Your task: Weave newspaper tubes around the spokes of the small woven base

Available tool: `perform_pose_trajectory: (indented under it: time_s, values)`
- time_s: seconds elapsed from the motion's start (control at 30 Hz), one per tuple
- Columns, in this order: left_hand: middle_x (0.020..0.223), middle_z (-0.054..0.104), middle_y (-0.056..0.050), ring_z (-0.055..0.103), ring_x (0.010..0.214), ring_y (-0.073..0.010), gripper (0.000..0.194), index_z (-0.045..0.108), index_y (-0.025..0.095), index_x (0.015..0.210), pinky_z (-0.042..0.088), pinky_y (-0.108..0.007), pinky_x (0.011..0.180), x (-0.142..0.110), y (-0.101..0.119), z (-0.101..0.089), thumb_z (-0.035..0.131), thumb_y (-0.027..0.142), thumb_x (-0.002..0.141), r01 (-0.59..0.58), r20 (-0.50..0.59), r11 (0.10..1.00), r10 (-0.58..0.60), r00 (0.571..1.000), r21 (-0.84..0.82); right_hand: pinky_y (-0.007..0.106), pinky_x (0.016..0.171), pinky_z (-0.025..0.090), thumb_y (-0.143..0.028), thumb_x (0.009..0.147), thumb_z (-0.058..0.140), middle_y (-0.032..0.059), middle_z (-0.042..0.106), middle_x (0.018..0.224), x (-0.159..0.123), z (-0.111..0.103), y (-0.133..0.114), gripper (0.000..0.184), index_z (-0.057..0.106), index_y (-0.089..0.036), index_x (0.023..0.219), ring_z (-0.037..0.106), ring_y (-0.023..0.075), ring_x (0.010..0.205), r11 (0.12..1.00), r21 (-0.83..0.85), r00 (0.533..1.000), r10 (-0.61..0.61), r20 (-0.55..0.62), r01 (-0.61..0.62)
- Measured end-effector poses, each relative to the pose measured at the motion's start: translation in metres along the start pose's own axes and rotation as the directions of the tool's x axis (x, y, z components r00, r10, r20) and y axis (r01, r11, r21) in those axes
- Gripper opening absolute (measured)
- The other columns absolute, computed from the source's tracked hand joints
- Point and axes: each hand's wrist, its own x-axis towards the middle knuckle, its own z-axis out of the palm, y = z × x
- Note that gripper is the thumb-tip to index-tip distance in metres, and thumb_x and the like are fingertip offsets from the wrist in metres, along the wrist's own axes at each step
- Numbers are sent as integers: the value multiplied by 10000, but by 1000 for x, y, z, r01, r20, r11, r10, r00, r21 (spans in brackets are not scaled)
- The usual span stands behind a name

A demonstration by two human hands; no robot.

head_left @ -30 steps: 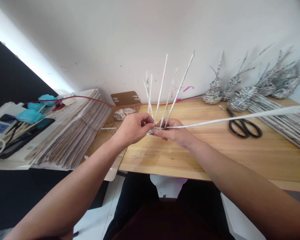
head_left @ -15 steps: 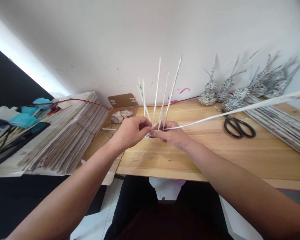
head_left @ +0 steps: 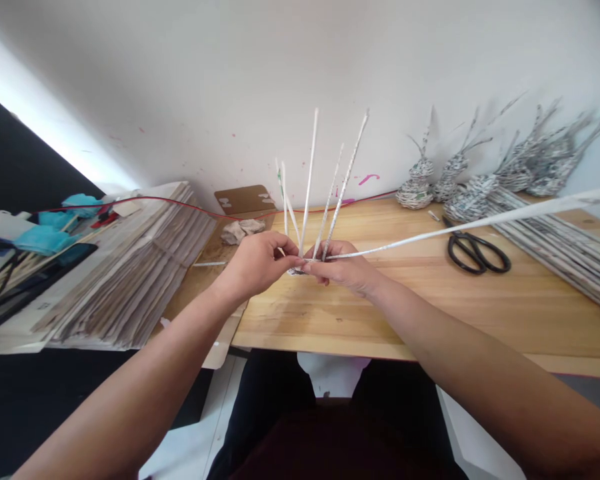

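Between my hands, just above the wooden table, is a small woven base [head_left: 295, 271] of rolled paper, mostly covered by my fingers. Several paper sticks [head_left: 309, 180] stand up from it, fanned outward. My left hand [head_left: 260, 261] is closed at the near left side, thumb and fingertips pinching its edge. From the right, my right hand [head_left: 341, 267] grips the base, thumb on the near side and fingers behind. A long paper tube [head_left: 430, 230] runs from the weave over the right hand and out past the right edge of view.
Black scissors [head_left: 473, 253] lie on the wooden table [head_left: 410, 320] at right, before a bundle of paper tubes [head_left: 555, 247]. Several woven paper figures [head_left: 415, 185] line the wall. On the left are a stack of paper [head_left: 145, 287], a crumpled cloth [head_left: 243, 231] and a red cord [head_left: 180, 201].
The upright sticks have shifted and tilted slightly as the base turned a little between my hands. Both hands keep their grip in nearly the same place.
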Motion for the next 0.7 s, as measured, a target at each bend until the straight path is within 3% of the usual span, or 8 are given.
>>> perform_pose_trajectory:
  time_s: [0.2,0.3,0.53,0.7]
  values:
    - [752,667,-23,589,715,-167,130,642,173,720,417,-287,669,3,-3,2,647,270,807,-170,18,971,169,985,171,197,469,462,-329,660,845,-26,617,582,2,0,3,284,649,-152,765,551,86,511,1000,9,1000,-4,23,4]
    - [754,669,-30,590,729,-176,133,628,173,710,411,-292,675,4,-3,1,634,265,806,-176,38,966,171,984,191,195,480,480,-312,652,854,-17,642,612,3,0,4,292,642,-150,770,573,88,527,1000,23,999,-2,34,1]
    - [778,710,-14,622,727,-163,158,692,188,832,458,-289,694,5,-13,-10,624,330,817,-49,156,998,55,986,-45,189,470,486,-268,656,849,-22,651,631,3,-1,5,287,639,-153,816,584,85,522,999,41,1000,-10,26,9]
    - [870,736,-38,667,786,-175,257,671,174,968,508,-296,729,4,-18,-12,703,306,749,-13,130,987,34,991,-161,188,462,483,-270,662,846,-24,646,633,3,-1,5,303,633,-157,845,583,87,519,999,43,1000,-20,21,19]
